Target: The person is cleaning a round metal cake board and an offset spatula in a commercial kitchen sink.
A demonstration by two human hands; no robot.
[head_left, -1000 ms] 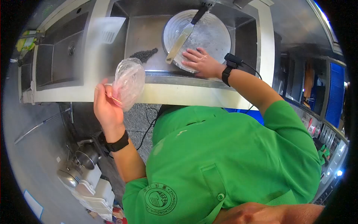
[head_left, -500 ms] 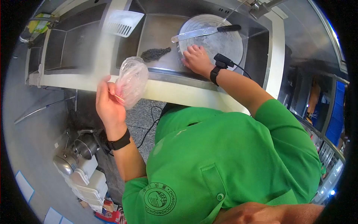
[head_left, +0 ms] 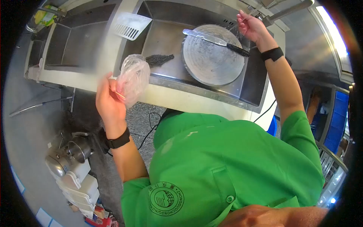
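Observation:
My left hand [head_left: 109,94] grips a clear plastic bag [head_left: 135,81] in front of the sink's near rim, its fingers closed on the gathered edge. A thin pale strip and something pinkish show at the grip. My right hand [head_left: 250,27] is raised at the sink's far right corner beside the tap, fingers loosely curled but apart, holding nothing I can see. Below it in the sink lies a round ridged metal disc [head_left: 213,68]. A spatula with a black handle [head_left: 206,37] rests across the disc. A dark scouring pad [head_left: 159,59] lies left of the disc.
A white slotted scraper [head_left: 132,25] lies on the divider between the basins. The tap [head_left: 291,12] reaches in from the upper right. A second basin [head_left: 77,45] is at left. Down on the left stand a metal pot [head_left: 80,149] and white containers [head_left: 81,185].
My right hand has left the disc and moved up and right to the tap. The spatula now lies at a different angle across the disc. My left hand still holds the bag.

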